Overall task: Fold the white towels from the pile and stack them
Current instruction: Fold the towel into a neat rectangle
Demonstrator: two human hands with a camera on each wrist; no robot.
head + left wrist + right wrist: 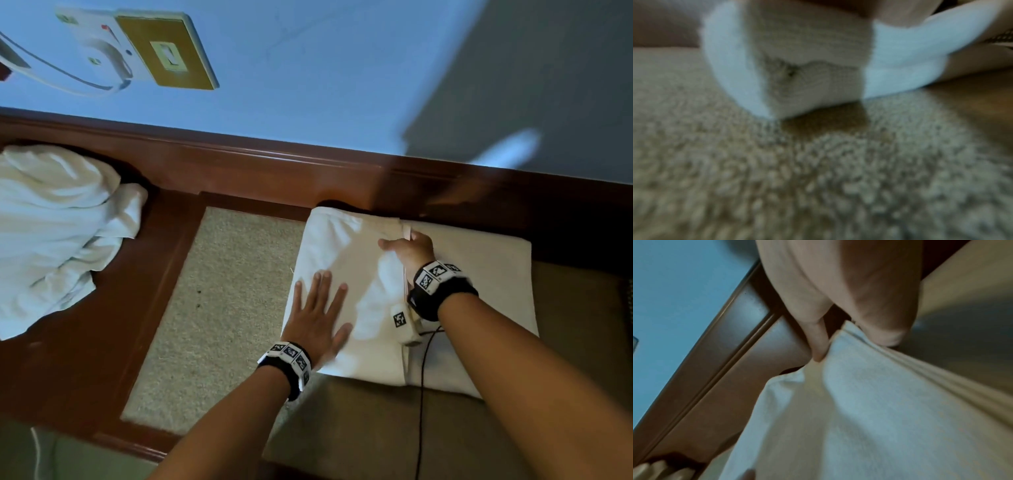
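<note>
A white towel point(346, 250) lies partly folded on the wooden table, its right half point(486, 274) spread flat. My left hand point(317, 308) presses flat on the folded left part, fingers straight and spread. My right hand point(407, 248) pinches the towel's folded edge near the middle, thumb on top; the right wrist view shows the fingers point(818, 340) and thumb gripping that edge point(849, 337). The left wrist view, blurred, shows the towel's thick near corner point(807, 65) on the beige mat point(818, 178). A crumpled pile of white towels point(54, 233) sits at the far left.
The dark wooden table point(102, 342) has an inset beige mat point(219, 308) between pile and towel. A raised wooden ledge point(274, 161) runs along the back under a blue wall with a wall plate point(164, 51). A black cable point(423, 394) trails from my right wrist.
</note>
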